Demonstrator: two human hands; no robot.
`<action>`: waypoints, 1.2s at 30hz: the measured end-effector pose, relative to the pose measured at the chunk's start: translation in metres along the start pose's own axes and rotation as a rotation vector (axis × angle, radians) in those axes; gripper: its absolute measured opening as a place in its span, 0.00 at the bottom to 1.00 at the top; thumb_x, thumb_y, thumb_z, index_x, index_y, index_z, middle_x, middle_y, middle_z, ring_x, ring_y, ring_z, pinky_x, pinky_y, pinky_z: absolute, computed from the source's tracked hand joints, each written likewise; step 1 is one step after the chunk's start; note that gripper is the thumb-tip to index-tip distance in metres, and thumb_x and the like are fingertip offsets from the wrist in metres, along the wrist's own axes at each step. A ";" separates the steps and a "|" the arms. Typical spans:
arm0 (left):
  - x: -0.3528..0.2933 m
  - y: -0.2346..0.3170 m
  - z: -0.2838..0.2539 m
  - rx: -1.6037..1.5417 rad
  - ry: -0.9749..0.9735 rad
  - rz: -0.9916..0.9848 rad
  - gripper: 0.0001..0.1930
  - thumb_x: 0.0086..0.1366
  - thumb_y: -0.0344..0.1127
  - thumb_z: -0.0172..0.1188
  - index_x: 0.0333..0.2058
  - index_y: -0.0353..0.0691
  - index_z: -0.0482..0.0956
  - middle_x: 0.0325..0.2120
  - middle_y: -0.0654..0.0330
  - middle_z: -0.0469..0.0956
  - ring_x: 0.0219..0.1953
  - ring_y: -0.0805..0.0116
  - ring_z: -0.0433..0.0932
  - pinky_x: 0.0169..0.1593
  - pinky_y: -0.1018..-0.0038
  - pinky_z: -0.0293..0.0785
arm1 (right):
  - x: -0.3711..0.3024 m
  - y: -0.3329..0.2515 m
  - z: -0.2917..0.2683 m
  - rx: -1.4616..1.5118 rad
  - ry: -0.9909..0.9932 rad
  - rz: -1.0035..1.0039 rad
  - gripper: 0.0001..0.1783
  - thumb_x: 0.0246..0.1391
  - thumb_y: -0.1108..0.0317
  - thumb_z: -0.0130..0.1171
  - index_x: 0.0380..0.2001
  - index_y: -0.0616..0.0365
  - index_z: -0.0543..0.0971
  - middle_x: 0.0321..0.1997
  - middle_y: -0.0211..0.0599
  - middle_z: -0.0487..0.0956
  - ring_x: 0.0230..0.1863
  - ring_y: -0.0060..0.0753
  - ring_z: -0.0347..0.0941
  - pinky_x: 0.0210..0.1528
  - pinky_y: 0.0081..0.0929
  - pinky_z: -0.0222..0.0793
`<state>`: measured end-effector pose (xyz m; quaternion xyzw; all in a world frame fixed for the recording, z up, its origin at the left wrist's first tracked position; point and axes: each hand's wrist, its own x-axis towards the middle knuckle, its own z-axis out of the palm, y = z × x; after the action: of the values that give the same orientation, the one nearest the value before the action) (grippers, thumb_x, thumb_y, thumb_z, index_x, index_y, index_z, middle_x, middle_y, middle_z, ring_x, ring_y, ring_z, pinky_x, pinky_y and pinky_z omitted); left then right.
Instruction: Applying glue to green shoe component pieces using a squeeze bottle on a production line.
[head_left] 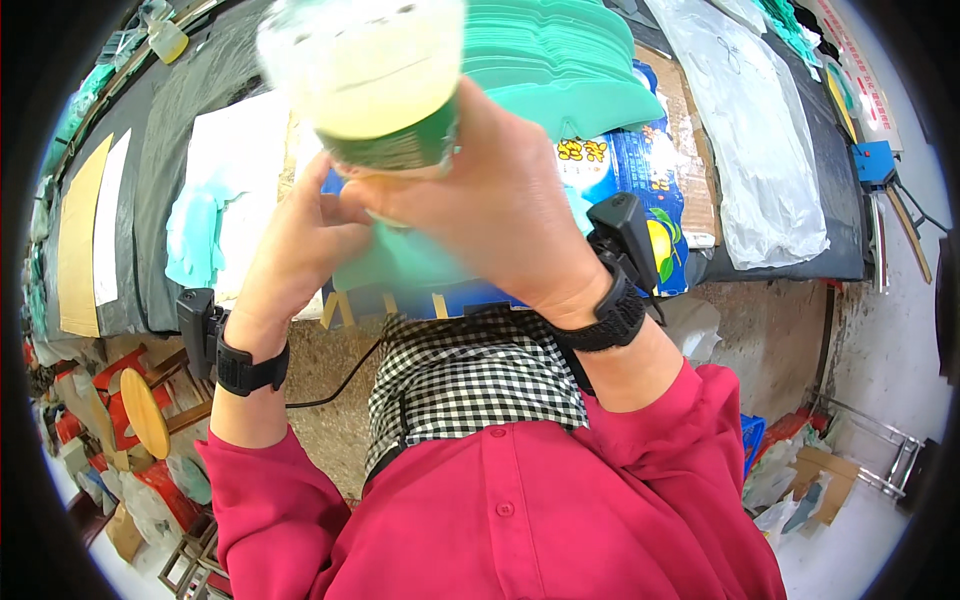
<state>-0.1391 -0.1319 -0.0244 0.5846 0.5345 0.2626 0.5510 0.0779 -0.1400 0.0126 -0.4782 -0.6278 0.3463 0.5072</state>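
My right hand [490, 200] grips a clear plastic container [375, 75] with pale yellow contents and a green band, raised over the table close to the camera. Motion blurs that hand and the container a little. Against the container's lower end, my left hand [310, 230] has its fingers bent together near the right fingers; what they pinch, if anything, is hidden. Under both hands lies a teal sheet piece [400, 265], partly covered. Just beyond the right hand, a thick stack of teal sheets [550, 50] with curved edges spreads out.
Blue printed packaging [640, 170] and brown cardboard [695, 150] lie under the stack. A clear plastic bag [750, 140] is at the right, pale teal pieces [200, 225] at the left. A bottle with yellow liquid [167, 42] stands far left. A round-topped stool [145, 415] is below left.
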 end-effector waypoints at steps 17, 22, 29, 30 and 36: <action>-0.015 -0.010 -0.025 -0.344 0.085 -0.217 0.38 0.81 0.55 0.54 0.80 0.47 0.53 0.42 0.58 0.85 0.35 0.75 0.83 0.37 0.78 0.76 | -0.026 -0.014 0.001 0.367 -0.096 0.125 0.33 0.48 0.64 0.82 0.56 0.59 0.79 0.48 0.46 0.88 0.48 0.43 0.88 0.50 0.35 0.82; -0.011 0.020 -0.016 -0.150 -0.070 -0.230 0.42 0.70 0.30 0.61 0.80 0.41 0.53 0.43 0.56 0.87 0.38 0.73 0.85 0.41 0.79 0.78 | -0.036 -0.003 -0.012 0.028 -0.037 -0.023 0.35 0.46 0.63 0.83 0.56 0.58 0.78 0.45 0.52 0.87 0.49 0.57 0.86 0.47 0.37 0.82; -0.016 0.031 -0.005 -0.226 -0.042 -0.170 0.52 0.55 0.15 0.59 0.80 0.40 0.52 0.43 0.52 0.87 0.43 0.70 0.85 0.50 0.74 0.79 | -0.047 0.012 -0.103 0.018 0.234 0.118 0.23 0.59 0.71 0.77 0.56 0.61 0.82 0.48 0.37 0.89 0.47 0.30 0.87 0.48 0.31 0.84; -0.015 0.032 -0.006 -0.230 -0.043 -0.166 0.52 0.55 0.15 0.59 0.80 0.40 0.52 0.43 0.52 0.87 0.43 0.70 0.85 0.50 0.74 0.79 | -0.049 0.015 -0.124 -0.062 0.268 0.146 0.22 0.59 0.72 0.76 0.55 0.63 0.83 0.49 0.37 0.88 0.47 0.31 0.86 0.49 0.30 0.83; -0.027 0.035 0.002 -0.134 0.019 0.163 0.40 0.57 0.11 0.56 0.70 0.39 0.73 0.42 0.54 0.87 0.44 0.65 0.85 0.52 0.67 0.80 | -0.086 0.027 -0.190 0.218 0.580 0.151 0.28 0.60 0.73 0.75 0.63 0.59 0.78 0.60 0.38 0.84 0.59 0.36 0.82 0.65 0.40 0.76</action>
<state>-0.1337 -0.1514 0.0150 0.5855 0.4717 0.3471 0.5605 0.2713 -0.2229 0.0080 -0.5449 -0.3789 0.2977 0.6862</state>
